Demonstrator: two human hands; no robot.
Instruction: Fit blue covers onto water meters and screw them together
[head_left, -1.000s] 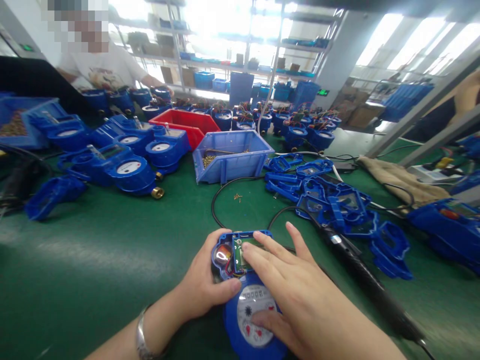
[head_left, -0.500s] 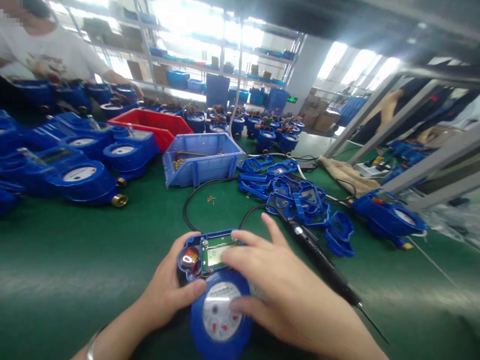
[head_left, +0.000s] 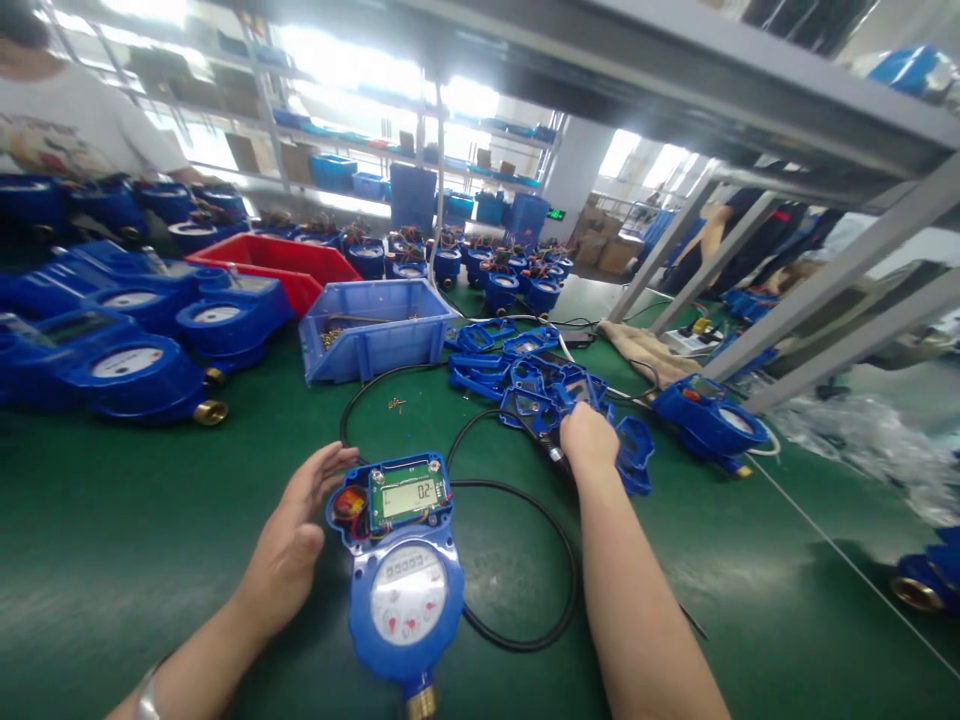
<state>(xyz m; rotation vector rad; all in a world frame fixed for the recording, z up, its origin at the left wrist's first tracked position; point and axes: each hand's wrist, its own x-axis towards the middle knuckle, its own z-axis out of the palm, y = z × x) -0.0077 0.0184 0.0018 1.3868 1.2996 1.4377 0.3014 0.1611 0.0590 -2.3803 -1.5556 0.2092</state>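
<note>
A blue water meter (head_left: 409, 585) stands in front of me. Its upper housing has no lid, showing a green circuit board with a lit-looking display (head_left: 409, 498) reading 0.2, and wires at the left. My left hand (head_left: 296, 540) is open beside the meter's left side, fingers extended and thumb apart. Farther off to the right, my right hand (head_left: 590, 443) reaches into a pile of blue cover frames (head_left: 525, 375). Its fingers curl down out of sight, so what they grip is hidden. A black electric screwdriver (head_left: 553, 452) lies partly under that hand and forearm.
A blue bin (head_left: 375, 330) of small brass screws and a red bin (head_left: 281, 270) stand ahead. More blue meters (head_left: 135, 365) fill the left; one meter (head_left: 705, 420) sits right. Loose screws (head_left: 396, 405) and a black cable (head_left: 574, 560) lie on the green table. A co-worker (head_left: 82, 120) stands across.
Both hands have come off the meter. My left hand has drawn back to the left and opened; my right hand has moved forward and right to the cover pile. The display now shows clearly.
</note>
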